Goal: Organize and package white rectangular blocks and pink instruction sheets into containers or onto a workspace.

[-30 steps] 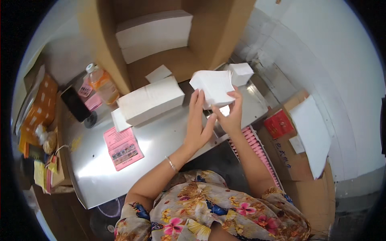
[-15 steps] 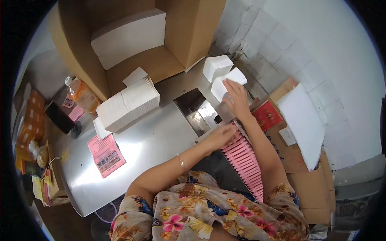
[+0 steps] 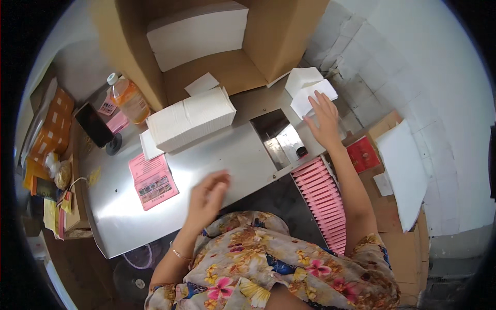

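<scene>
My right hand reaches out with fingers spread, its fingertips resting on the nearer of two white paper stacks at the back right. Slightly blurred, my left hand hovers over the front edge of the metal table; its fingers are loosely bent and nothing shows in them. Below my right wrist, a long row of folded pink paper pieces runs down toward my body. A dark, shiny plate with a small black part is set into the table left of my right hand.
A long block of white folded paper stands before a big open cardboard box. Left lie a pink leaflet, an orange drink bottle and a phone on a stand. A red packet and white sheets are right.
My left hand has left the pink row and swung left over the table's front edge. My right hand stays at the white stack with its fingers more spread. The whole view has shifted.
</scene>
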Demonstrator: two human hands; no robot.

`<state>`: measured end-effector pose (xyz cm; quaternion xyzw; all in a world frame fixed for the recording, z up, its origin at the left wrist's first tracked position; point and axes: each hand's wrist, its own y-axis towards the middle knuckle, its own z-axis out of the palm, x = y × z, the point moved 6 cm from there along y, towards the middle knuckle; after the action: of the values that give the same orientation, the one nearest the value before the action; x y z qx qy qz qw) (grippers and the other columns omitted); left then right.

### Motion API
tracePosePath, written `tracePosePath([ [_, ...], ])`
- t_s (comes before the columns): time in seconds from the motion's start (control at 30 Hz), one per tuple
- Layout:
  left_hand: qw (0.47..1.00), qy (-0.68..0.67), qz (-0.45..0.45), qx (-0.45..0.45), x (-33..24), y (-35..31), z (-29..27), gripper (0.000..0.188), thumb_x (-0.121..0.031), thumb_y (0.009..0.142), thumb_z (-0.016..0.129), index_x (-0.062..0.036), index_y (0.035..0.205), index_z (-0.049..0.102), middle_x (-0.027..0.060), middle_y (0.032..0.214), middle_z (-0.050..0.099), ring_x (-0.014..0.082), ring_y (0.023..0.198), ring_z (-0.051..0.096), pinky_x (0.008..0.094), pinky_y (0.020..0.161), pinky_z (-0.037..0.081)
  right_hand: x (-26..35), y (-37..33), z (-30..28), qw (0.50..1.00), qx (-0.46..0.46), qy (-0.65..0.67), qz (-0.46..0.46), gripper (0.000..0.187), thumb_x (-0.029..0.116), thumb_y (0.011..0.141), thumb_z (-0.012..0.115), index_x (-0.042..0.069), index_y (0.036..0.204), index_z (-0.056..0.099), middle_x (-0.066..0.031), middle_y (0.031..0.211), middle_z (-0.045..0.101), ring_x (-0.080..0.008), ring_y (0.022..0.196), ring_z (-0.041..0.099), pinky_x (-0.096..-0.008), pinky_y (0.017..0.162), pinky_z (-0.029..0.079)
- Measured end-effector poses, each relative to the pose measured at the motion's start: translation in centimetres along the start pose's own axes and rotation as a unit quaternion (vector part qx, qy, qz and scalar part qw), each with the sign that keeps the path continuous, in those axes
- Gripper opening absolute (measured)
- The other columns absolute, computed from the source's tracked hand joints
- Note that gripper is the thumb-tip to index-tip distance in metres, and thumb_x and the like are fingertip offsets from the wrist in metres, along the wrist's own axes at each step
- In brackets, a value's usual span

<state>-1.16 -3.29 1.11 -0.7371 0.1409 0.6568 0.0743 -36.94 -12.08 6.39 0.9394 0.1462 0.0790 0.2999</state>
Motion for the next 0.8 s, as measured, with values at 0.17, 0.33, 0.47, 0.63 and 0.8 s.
tracePosePath([
  [0.17,0.855,0.364,0.162,-0.332,-1.4,-1.5,-11.8,0.048,-0.015,0.089,0.071,0.0053,0.130,0.057,0.0198,0.124,0.065,0.0299,0.111,0.063,0.0352,0.093,0.047,7.5,0.6,0.6,0.963,-0.017,0.269,0.027,0.049,0.014,0.092,0.065,0.002,0.138,0.055,-0.0194,0.151,0.045,-0.0368,0.139,0.042,-0.0427,0.115,0.031],
  [0.33,0.844,0.438,0.033,-0.308,1.3,0.4,-17.1,0.081,-0.034,0.082,0.080,0.0081,0.141,0.044,0.0238,0.137,0.056,0.0361,0.129,0.052,0.0483,0.106,0.038,11.0,2.3,8.7,0.842,0.027,0.524,0.123,0.052,0.026,0.108,0.043,0.000,0.153,0.033,-0.0167,0.155,0.038,-0.0276,0.141,0.043,-0.0380,0.115,0.032],
  [0.47,0.832,0.490,-0.059,-0.253,3.3,2.8,-18.3,0.107,-0.054,0.075,0.080,0.0046,0.150,0.030,0.0246,0.143,0.050,0.0404,0.136,0.043,0.0619,0.111,0.026,10.1,4.0,13.1,0.825,0.016,0.522,0.215,0.061,0.043,0.109,0.036,0.001,0.153,0.032,-0.0180,0.154,0.040,-0.0277,0.139,0.044,-0.0392,0.115,0.032],
  [0.63,0.845,0.501,-0.030,-0.186,4.2,3.1,-16.7,0.110,-0.052,0.076,0.078,0.0018,0.154,0.023,0.0254,0.137,0.054,0.0409,0.135,0.045,0.0650,0.112,0.021,9.5,4.5,14.0,0.926,0.078,0.307,0.206,0.060,0.039,0.108,0.037,0.003,0.155,0.029,-0.0212,0.150,0.046,-0.0314,0.137,0.047,-0.0387,0.113,0.034],
  [0.8,0.886,0.416,-0.006,-0.207,3.2,3.7,-16.2,0.102,-0.037,0.079,0.079,-0.0027,0.156,0.023,0.0252,0.136,0.054,0.0398,0.131,0.048,0.0615,0.113,0.023,10.7,4.7,13.4,0.975,0.124,0.122,0.141,0.057,0.033,0.108,0.039,0.002,0.155,0.027,-0.0232,0.140,0.054,-0.0368,0.130,0.051,-0.0392,0.112,0.035],
])
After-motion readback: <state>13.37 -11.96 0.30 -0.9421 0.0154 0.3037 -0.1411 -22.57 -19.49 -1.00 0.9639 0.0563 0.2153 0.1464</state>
